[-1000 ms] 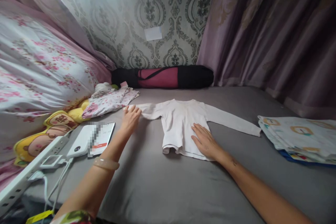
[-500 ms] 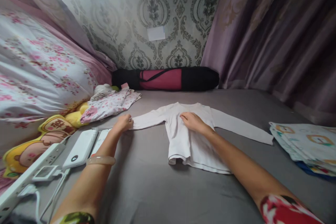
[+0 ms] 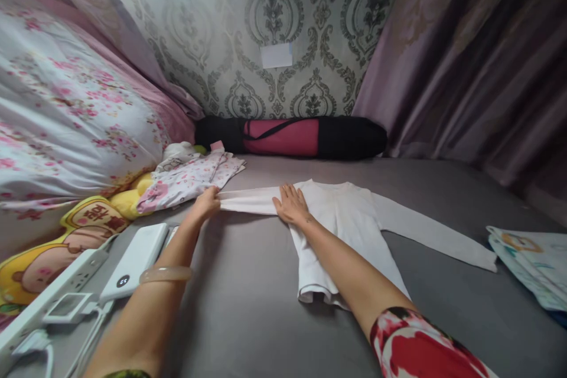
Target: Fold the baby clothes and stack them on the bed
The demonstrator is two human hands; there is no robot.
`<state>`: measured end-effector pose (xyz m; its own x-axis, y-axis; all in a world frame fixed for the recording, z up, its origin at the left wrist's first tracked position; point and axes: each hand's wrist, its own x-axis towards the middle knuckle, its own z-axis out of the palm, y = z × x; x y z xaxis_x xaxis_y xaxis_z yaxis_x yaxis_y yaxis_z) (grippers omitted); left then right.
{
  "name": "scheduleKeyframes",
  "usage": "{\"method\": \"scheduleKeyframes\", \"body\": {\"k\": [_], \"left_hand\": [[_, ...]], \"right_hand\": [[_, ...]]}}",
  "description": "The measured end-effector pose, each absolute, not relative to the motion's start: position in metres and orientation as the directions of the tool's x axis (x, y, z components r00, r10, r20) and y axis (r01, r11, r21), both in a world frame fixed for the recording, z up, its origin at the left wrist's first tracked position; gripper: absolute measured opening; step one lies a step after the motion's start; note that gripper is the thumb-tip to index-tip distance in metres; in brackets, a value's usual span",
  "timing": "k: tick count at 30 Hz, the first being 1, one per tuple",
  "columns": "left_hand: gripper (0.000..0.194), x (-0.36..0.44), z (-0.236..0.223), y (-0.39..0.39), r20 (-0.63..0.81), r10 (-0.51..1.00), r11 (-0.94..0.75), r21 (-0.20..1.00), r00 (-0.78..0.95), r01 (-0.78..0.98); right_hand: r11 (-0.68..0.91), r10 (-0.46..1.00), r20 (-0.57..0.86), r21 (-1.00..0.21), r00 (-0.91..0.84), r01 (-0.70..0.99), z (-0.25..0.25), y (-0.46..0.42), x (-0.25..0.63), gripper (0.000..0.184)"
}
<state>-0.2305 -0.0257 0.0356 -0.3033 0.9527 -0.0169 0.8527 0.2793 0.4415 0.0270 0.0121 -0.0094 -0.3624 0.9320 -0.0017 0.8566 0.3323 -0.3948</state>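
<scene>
A white long-sleeved shirt (image 3: 354, 218) lies spread on the grey bed sheet (image 3: 248, 319), its collar toward the wall. Its left sleeve is drawn out straight, with the cuff end gripped in my left hand (image 3: 207, 203), fingers closed around it. My right hand (image 3: 292, 204) rests flat on the shoulder where that sleeve joins the body, fingers extended. The other sleeve stretches out to the right on the sheet. Part of the shirt's body is hidden beneath my right forearm, and the lower hem near it is slightly rumpled.
On the left are a white power bank (image 3: 135, 260), a power strip (image 3: 53, 289) with cables, a yellow plush cushion (image 3: 39, 260) and a floral garment (image 3: 190, 180). A black and red long bag (image 3: 283, 137) lies along the wall. Folded cloths (image 3: 531, 260) sit at the right.
My right hand has moved left from the shirt's chest to the shoulder and flattened. The sleeve in my left hand is pulled straighter. The view has shifted slightly.
</scene>
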Motion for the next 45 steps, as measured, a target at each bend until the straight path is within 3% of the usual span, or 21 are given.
{"method": "scheduleKeyframes", "body": {"k": [2,5,16,18,20,25,29,32,36,40,45], "left_hand": [[0.042,-0.219,0.027,-0.028,-0.016,0.949,0.312,0.218,-0.316,0.925],[0.042,-0.199,0.019,-0.034,-0.008,0.935,0.354,0.043,-0.354,0.934],[0.038,-0.176,0.024,-0.041,0.159,0.964,0.229,-0.094,-0.212,0.969],[0.036,-0.157,0.029,-0.051,0.139,0.973,0.197,-0.066,-0.187,0.978],[0.033,-0.136,0.033,-0.067,0.071,0.988,0.136,0.048,-0.140,0.989],[0.021,-0.101,0.033,-0.122,-0.192,0.981,0.069,0.517,0.037,0.853],[0.024,-0.095,0.027,-0.170,-0.286,0.947,0.089,0.677,0.150,0.730],[0.036,-0.089,0.021,-0.197,-0.212,0.958,0.002,0.676,0.192,0.737],[0.045,-0.067,0.010,-0.214,-0.059,0.986,-0.102,0.517,0.155,0.850],[0.041,-0.039,0.005,-0.215,-0.001,0.998,-0.064,0.350,0.068,0.935],[0.019,-0.022,0.003,-0.208,0.054,0.997,-0.069,0.309,0.055,0.949]], "right_hand": [[0.331,0.938,0.032,-0.372,-0.345,0.867,-0.013,0.008,0.025,0.067],[0.339,0.937,0.046,-0.354,-0.346,0.871,-0.013,0.006,0.025,0.066],[0.346,0.931,0.017,-0.366,-0.366,0.864,-0.013,0.012,0.025,0.064],[0.357,0.906,-0.066,-0.413,-0.418,0.838,-0.004,0.020,0.029,0.067],[0.337,0.877,-0.140,-0.504,-0.460,0.796,0.008,0.026,0.042,0.066],[0.422,0.900,0.194,-0.603,-0.390,0.676,0.027,-0.004,0.124,0.046],[0.246,0.967,0.137,-0.719,-0.214,0.650,0.022,-0.068,0.210,0.025],[0.043,0.996,-0.010,-0.803,-0.086,0.594,0.017,-0.115,0.258,0.021],[-0.073,0.990,-0.127,-0.809,-0.053,0.584,0.015,-0.161,0.285,0.020],[0.028,0.985,-0.102,-0.697,-0.138,0.717,0.017,-0.189,0.286,0.026],[0.235,0.926,-0.112,-0.578,-0.361,0.782,0.023,-0.209,0.285,0.062]]}}
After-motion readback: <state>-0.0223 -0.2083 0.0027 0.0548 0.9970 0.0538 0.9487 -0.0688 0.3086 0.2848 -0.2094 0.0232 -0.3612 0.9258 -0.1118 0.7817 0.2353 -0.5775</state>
